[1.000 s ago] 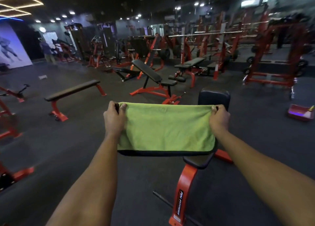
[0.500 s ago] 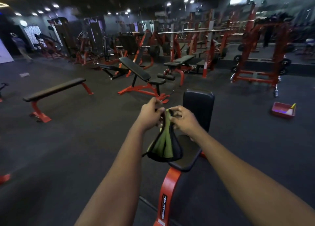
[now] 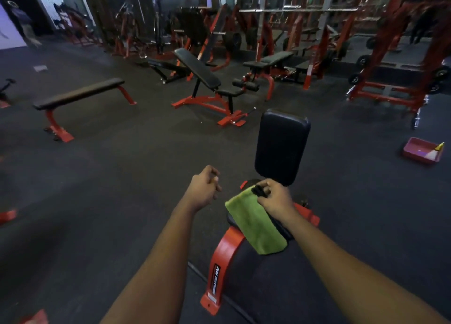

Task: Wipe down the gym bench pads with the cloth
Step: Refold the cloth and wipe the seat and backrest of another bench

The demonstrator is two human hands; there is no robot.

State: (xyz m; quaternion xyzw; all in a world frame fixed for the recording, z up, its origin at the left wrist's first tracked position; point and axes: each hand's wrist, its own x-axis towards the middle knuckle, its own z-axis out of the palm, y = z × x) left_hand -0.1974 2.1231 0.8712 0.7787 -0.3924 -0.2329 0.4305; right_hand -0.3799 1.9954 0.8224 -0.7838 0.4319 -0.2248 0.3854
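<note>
A folded green cloth (image 3: 256, 223) lies over the seat pad of the red-framed bench right below me, hiding most of the seat. My right hand (image 3: 274, 198) grips the cloth's far end, pressing it onto the seat. The upright black back pad (image 3: 281, 145) stands just beyond that hand. My left hand (image 3: 203, 189) hovers to the left of the bench, off the cloth, fingers loosely curled and holding nothing. The bench's red front leg (image 3: 220, 265) runs down toward me.
A flat black bench (image 3: 78, 94) stands at the left and an incline bench (image 3: 199, 71) in the middle, with more benches and red racks (image 3: 390, 55) behind. On the floor at the right sits a pink tray (image 3: 421, 150). A person (image 3: 24, 23) stands far left.
The cloth, first held spread between both hands, was bunched together, then laid folded on the seat. My left hand let go and moved left. The view tilted down.
</note>
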